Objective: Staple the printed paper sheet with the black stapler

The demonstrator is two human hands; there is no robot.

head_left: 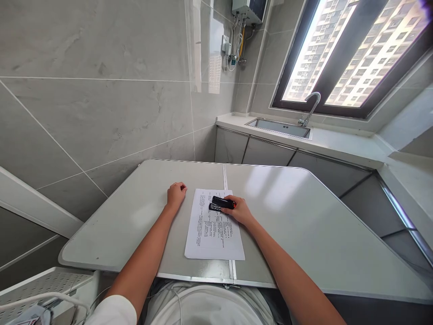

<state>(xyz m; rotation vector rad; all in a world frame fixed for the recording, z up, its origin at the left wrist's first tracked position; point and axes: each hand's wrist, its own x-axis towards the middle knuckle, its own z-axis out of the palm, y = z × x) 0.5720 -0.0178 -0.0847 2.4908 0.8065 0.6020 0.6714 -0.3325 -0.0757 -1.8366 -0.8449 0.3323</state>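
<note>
Head view. Holds, in right hand, one black stapler, gripped at its rear end with fingers and thumb closed round it; red detail beside the fingertips. Points stapler nose leftward, above the upper part of the printed paper, upper and lower arms parted at the nose. Cannot tell whether pressed to paper or raised slightly above it.

Keeps left hand curled into a loose fist at the table, just left of the paper and apart from it; nothing visible in the grasp, inside of the fist hidden.

Lies flat, in the case of the paper: lines of dark print, too small to read, set across the metal-edged seam of the pale table.

Includes beyond the table: inset sink with curved faucet in white counter; dark-framed window above; wall-mounted unit with pipes and cables. Includes at lower left: white perforated rack. Includes at bottom: white sleeve on left arm.
</note>
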